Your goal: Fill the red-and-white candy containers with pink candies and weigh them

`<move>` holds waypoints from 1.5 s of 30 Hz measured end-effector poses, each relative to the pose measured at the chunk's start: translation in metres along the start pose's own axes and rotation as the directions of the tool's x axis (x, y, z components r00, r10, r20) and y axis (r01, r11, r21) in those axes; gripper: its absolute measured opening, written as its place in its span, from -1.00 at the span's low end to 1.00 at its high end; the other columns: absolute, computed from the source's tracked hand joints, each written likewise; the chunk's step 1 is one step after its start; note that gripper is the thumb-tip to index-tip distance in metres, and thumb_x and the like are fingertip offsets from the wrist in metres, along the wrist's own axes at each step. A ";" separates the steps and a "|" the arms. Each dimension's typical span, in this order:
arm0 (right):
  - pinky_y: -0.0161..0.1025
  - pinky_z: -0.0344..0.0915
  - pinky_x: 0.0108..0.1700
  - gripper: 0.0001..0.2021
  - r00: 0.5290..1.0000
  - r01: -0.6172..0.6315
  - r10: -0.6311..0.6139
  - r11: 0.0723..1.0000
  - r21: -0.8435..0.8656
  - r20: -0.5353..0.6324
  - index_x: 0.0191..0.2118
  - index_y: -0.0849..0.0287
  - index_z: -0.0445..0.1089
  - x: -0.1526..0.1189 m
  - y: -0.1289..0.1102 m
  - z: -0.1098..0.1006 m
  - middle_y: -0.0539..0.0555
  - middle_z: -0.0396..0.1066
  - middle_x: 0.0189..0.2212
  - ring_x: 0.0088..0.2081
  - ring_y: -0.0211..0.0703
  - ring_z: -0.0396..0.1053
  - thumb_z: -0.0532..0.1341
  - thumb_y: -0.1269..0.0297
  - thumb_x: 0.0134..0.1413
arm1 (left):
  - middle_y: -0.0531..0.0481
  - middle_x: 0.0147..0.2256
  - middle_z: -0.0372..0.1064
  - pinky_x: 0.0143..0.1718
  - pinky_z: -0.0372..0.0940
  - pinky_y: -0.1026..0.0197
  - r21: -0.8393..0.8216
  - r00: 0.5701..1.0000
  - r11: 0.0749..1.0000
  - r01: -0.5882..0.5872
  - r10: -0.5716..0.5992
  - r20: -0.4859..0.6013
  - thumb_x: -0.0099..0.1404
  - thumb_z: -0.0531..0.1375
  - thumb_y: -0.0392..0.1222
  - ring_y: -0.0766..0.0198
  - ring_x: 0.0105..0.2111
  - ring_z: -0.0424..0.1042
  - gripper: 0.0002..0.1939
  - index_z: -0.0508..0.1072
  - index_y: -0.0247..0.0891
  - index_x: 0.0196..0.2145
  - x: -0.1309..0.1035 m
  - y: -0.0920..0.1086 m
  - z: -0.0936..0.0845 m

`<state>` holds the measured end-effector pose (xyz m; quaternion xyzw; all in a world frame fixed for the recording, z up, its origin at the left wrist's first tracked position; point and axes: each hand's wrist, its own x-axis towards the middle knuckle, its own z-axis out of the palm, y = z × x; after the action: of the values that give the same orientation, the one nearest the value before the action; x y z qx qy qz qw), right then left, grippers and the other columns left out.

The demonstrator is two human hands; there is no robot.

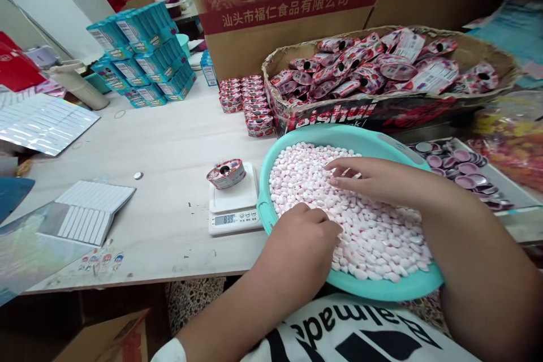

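A turquoise basin in front of me holds a heap of small pale pink candies. My left hand rests over the basin's left side with its fingers curled down at the candies; the fingertips are hidden, so whatever they hold does not show. Over the middle of the heap, my right hand has its fingers stretched out and slightly apart, holding nothing visible. Left of the basin a small white kitchen scale carries one red-and-pink printed oval container with a dark round hole in its top.
Behind the basin, a worn cardboard box is piled with similar containers. Stacked containers stand beside it. Round lids lie in a tray at right. Blue packages are stacked far left. Sticker sheets lie near the front edge.
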<state>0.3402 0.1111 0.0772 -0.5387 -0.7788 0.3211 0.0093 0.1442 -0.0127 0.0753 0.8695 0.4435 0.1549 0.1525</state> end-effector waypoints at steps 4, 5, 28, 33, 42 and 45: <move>-0.08 0.43 -0.04 -0.47 1.000 0.008 -0.008 1.000 0.008 0.012 0.12 0.04 0.40 0.001 0.006 0.002 0.13 0.53 -0.02 -0.04 0.11 0.49 0.11 -0.14 0.15 | -0.03 -0.36 0.42 -0.31 0.28 0.14 -0.027 1.000 0.999 0.026 -0.026 -0.006 0.37 0.13 -0.33 0.19 -0.31 0.37 -0.87 0.46 -0.24 -0.32 -0.002 -0.002 0.003; -0.08 0.43 -0.04 -0.47 1.000 0.007 -0.007 1.000 0.012 0.012 0.13 0.04 0.39 0.001 0.007 0.002 0.14 0.52 -0.01 -0.03 0.11 0.49 0.11 -0.14 0.15 | -0.04 -0.35 0.43 -0.30 0.29 0.13 -0.012 1.000 1.000 0.014 -0.014 -0.011 0.37 0.13 -0.34 0.18 -0.31 0.38 -0.87 0.47 -0.24 -0.30 -0.002 -0.003 0.005; -0.14 0.40 -0.12 -0.61 0.999 0.037 -0.039 0.997 0.067 0.032 0.04 0.01 0.45 -0.009 -0.001 -0.004 0.08 0.51 0.01 -0.06 0.08 0.49 0.15 -0.02 0.17 | -0.06 -0.28 0.58 -0.10 0.37 0.01 0.139 0.690 0.853 0.503 -0.299 -0.658 0.28 0.19 -0.21 0.09 -0.25 0.51 -0.83 0.60 -0.22 -0.30 -0.032 -0.138 -0.059; -0.13 0.39 -0.04 -0.61 0.997 0.066 -0.069 0.995 0.068 0.045 0.04 0.01 0.44 -0.007 0.003 -0.004 0.06 0.52 0.00 -0.04 0.07 0.48 0.14 -0.03 0.19 | -0.07 -0.15 0.54 -0.01 0.33 0.03 0.094 0.809 0.968 0.231 -0.137 -0.571 0.38 0.18 -0.14 0.14 -0.12 0.48 -0.80 0.56 -0.22 -0.14 -0.017 -0.066 -0.048; -0.10 0.40 0.04 -0.44 0.998 0.051 -0.051 0.998 0.022 0.028 0.17 0.08 0.38 -0.003 0.006 0.002 0.15 0.48 0.09 0.05 0.12 0.45 0.11 -0.11 0.17 | -0.02 -0.31 0.47 -0.15 0.32 -0.04 0.124 0.987 0.990 0.063 -0.080 0.139 0.42 0.13 -0.05 0.08 -0.24 0.40 -0.71 0.51 -0.23 -0.38 0.008 0.004 -0.012; -0.09 0.38 0.06 -0.43 0.998 0.050 -0.050 0.999 0.000 0.038 0.19 0.09 0.36 -0.003 0.006 0.002 0.16 0.45 0.11 0.07 0.11 0.44 0.09 -0.11 0.18 | -0.03 -0.35 0.44 -0.22 0.31 0.01 0.134 0.990 0.991 0.022 -0.041 0.138 0.46 0.08 -0.13 0.12 -0.29 0.38 -0.69 0.48 -0.24 -0.40 0.006 0.003 -0.007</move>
<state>0.3455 0.1086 0.0734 -0.5129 -0.7922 0.3306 0.0023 0.1467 -0.0087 0.0834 0.8794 0.4546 0.0614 0.1277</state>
